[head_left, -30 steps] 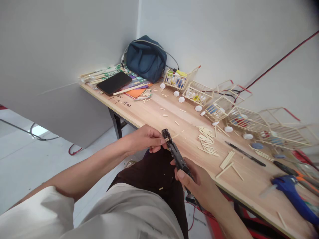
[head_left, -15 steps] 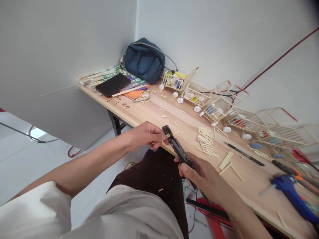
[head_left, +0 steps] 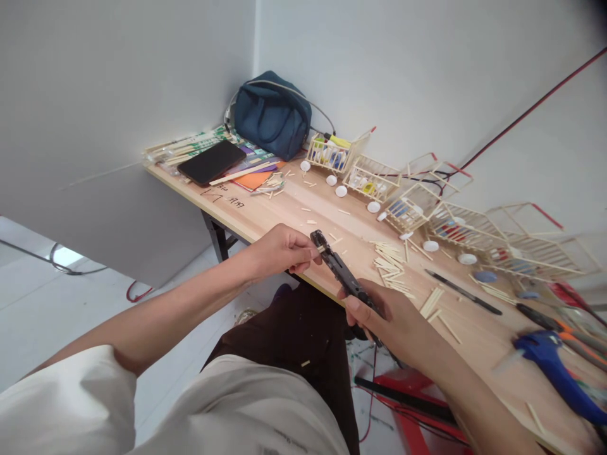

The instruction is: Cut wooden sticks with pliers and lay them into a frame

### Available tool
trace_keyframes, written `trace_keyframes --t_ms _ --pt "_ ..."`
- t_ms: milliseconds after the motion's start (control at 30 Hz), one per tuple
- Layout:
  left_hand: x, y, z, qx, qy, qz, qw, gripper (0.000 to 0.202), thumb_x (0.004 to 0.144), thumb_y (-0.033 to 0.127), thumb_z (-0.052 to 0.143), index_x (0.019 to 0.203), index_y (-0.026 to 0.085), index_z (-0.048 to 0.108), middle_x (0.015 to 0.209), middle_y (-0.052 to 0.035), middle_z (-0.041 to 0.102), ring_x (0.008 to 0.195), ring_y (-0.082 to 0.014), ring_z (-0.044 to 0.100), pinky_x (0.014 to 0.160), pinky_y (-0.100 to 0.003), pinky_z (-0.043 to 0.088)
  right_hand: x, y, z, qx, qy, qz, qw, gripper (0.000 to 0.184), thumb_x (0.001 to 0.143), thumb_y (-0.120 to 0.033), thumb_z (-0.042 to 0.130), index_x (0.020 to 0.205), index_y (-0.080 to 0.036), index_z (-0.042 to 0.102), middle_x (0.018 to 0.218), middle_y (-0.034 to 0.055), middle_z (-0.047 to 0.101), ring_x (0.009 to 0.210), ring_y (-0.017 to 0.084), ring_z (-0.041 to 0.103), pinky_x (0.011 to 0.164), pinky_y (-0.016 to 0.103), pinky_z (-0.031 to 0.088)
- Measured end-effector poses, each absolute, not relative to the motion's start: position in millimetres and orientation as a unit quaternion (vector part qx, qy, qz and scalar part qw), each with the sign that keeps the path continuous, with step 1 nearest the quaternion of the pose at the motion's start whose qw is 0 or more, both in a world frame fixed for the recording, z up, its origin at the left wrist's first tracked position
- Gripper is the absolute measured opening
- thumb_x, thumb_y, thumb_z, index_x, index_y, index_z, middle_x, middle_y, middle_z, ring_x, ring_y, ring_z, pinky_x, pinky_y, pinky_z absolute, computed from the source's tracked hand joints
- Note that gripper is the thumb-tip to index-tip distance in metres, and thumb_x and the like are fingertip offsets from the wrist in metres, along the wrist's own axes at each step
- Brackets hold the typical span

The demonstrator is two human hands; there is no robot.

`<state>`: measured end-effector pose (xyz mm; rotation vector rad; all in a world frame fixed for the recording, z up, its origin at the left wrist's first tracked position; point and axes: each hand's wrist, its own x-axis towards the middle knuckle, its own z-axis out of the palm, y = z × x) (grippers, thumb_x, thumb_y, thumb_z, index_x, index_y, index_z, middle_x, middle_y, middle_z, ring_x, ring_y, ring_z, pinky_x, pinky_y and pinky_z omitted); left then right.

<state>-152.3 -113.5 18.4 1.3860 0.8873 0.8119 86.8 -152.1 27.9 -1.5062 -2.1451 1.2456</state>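
Observation:
My left hand (head_left: 284, 253) pinches a short pale wooden stick (head_left: 321, 249), whose end sits at the jaws of a black plier-like hand tool. Wrapped around the handles of the black pliers (head_left: 342, 272) is my right hand (head_left: 379, 309), thumb lying on top. The tool's head points up and to the left over the table's front edge. Nearest to the hands on the tabletop is a pile of cut wooden sticks (head_left: 391, 268), with a few longer stick pieces (head_left: 430, 303) closer to my right forearm.
Small stick-built carts (head_left: 410, 208) with white round wheels line the wall side of the wooden table (head_left: 265, 215). A blue bag (head_left: 272, 117), a phone (head_left: 212, 162) and bundled sticks lie at the far left. A pen (head_left: 462, 292) and a blue glue gun (head_left: 552, 363) lie on the right.
Both hands and the black pliers have shifted slightly up, the left hand also a little to the right. The stick stays at the jaws.

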Motion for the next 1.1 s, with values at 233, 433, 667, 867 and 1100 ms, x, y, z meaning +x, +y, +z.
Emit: trace_keyframes --t_ms 233,433,667,867,1100 --pt "-148.9 -112.7 19.5 0.606 0.388 0.363 0.592 0.021 0.08 0.025 0.057 0.067 0.009 0.062 0.048 0.0038 0.046 0.049 -0.0064 0.038 0.053 -0.021 0.031 85.4 -149.2 30.1 -0.492 -0.763 0.408 0.091 0.043 0.092 -0.059 0.04 0.094 -0.019 0.055 0.062 -0.0019 0.057 0.055 0.012 0.05 0.053 0.024 0.037" --pt "-147.9 -109.3 12.5 0.594 0.378 0.364 0.61 0.021 0.079 0.027 0.059 0.072 0.008 0.065 0.048 0.004 0.047 0.048 -0.0065 0.038 0.052 -0.021 0.031 86.1 -148.6 25.0 -0.49 -0.76 0.419 0.085 0.042 0.093 -0.059 0.038 0.094 -0.02 0.053 0.06 -0.0032 0.055 0.05 0.011 0.05 0.052 0.024 0.038" --pt "-143.7 -99.8 12.8 0.593 0.398 0.388 0.582 0.024 0.077 0.028 0.06 0.06 0.011 0.061 0.049 0.0024 0.048 0.052 -0.0083 0.043 0.053 -0.02 0.033 83.6 -129.2 30.6 -0.544 -0.758 0.353 0.065 0.039 0.085 -0.056 0.049 0.086 -0.019 0.061 0.052 -0.0029 0.049 0.049 0.014 0.047 0.048 0.026 0.034" --pt "-138.7 -95.5 13.9 0.604 0.386 0.406 0.568 0.023 0.078 0.026 0.059 0.06 0.011 0.061 0.05 0.0015 0.05 0.054 -0.0082 0.043 0.054 -0.02 0.033 87.0 -118.3 29.6 -0.537 -0.788 0.296 0.058 0.042 0.085 -0.058 0.047 0.074 -0.02 0.059 0.061 0.001 0.056 0.06 0.017 0.053 0.055 0.027 0.039" --pt "-135.3 -83.4 14.6 0.591 0.379 0.434 0.565 0.021 0.076 0.028 0.061 0.068 0.009 0.065 0.049 0.0026 0.05 0.049 -0.0067 0.041 0.052 -0.02 0.033 76.9 -114.5 34.8 -0.59 -0.775 0.211 0.084 0.05 0.084 -0.063 0.043 0.058 -0.021 0.045 0.051 -0.0009 0.046 0.051 0.013 0.041 0.049 0.026 0.027"
